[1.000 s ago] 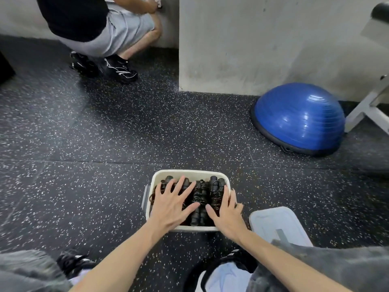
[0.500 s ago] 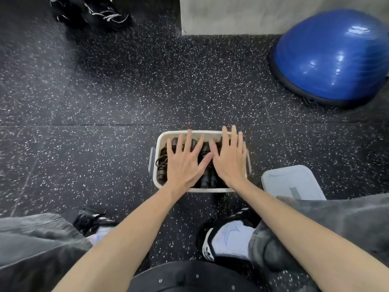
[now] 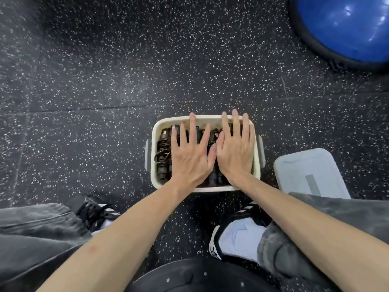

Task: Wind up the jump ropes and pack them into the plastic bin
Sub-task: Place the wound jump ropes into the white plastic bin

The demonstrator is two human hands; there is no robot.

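The left hand (image 3: 190, 155) and right hand (image 3: 235, 153) lay flat and spread, thumbs touching, pressed side by side on the wound black jump ropes (image 3: 163, 152) filling the white plastic bin (image 3: 154, 127). The bin sat on the speckled floor (image 3: 105, 81), its grey lid (image 3: 307, 171) just right, a blue balance dome (image 3: 347, 26) far right.

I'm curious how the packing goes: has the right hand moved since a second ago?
Yes. The right hand slid away from the person, from the bin's near edge to its far rim, fingers now reaching over it.
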